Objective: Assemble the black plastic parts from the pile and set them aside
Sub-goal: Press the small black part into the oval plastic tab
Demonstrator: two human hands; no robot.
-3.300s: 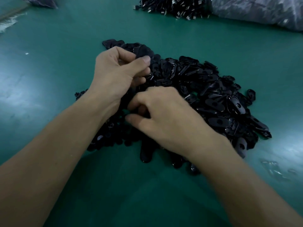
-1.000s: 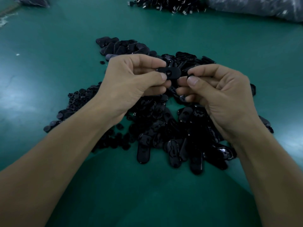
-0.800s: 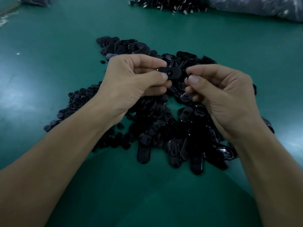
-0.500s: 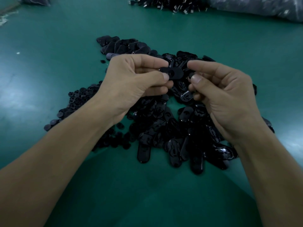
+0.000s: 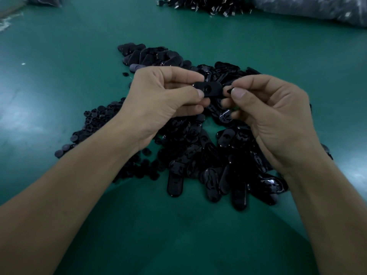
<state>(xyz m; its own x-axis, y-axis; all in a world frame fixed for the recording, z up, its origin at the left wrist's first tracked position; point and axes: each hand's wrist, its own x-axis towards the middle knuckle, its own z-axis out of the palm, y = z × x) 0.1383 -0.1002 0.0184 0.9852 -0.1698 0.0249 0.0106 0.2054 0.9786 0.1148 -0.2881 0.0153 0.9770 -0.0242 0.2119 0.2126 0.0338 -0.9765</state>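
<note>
A pile of black oval plastic plates (image 5: 198, 151) lies on the green table (image 5: 59, 86), with a patch of small round black caps (image 5: 95, 120) at its left side. Above the pile, my left hand (image 5: 160, 100) pinches one oval black plate (image 5: 208, 88) by its left end, its hole facing up. My right hand (image 5: 272, 114) pinches a small black piece (image 5: 228, 90) between thumb and forefinger, right beside the plate's free end.
A second heap of small black and metal parts (image 5: 208, 4) lies at the far edge, beside a grey plastic bag (image 5: 317, 8). Another bag (image 5: 41, 0) sits at the far left corner. Bare green table lies to the left and in front of the pile.
Both hands left the pile and rose above it, each holding a part. Over the last second my right hand moved its small piece up and left, closer to the plate's end.
</note>
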